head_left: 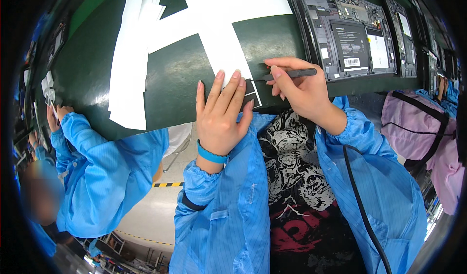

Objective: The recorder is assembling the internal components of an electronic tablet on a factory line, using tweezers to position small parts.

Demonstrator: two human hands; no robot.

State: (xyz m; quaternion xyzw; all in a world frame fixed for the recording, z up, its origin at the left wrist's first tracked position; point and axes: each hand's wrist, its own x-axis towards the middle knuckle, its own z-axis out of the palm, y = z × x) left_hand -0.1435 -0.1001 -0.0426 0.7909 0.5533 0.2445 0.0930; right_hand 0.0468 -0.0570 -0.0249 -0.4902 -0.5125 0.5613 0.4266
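Note:
My left hand lies flat with its fingers stretched out, over the near end of a long white paper strip on the dark green table. A blue band circles that wrist. Between the hands, at the table's near edge, sits a small black piece with a white border, partly covered by my left fingers. My right hand pinches black tweezers between thumb and fingers. Their tips point left and reach to the black piece's upper edge; whether they grip it I cannot tell.
Right of my hands lies an opened laptop base with batteries exposed, and another device beyond it. More white strips lie on the left. A co-worker in a blue smock sits left; a pink garment shows right.

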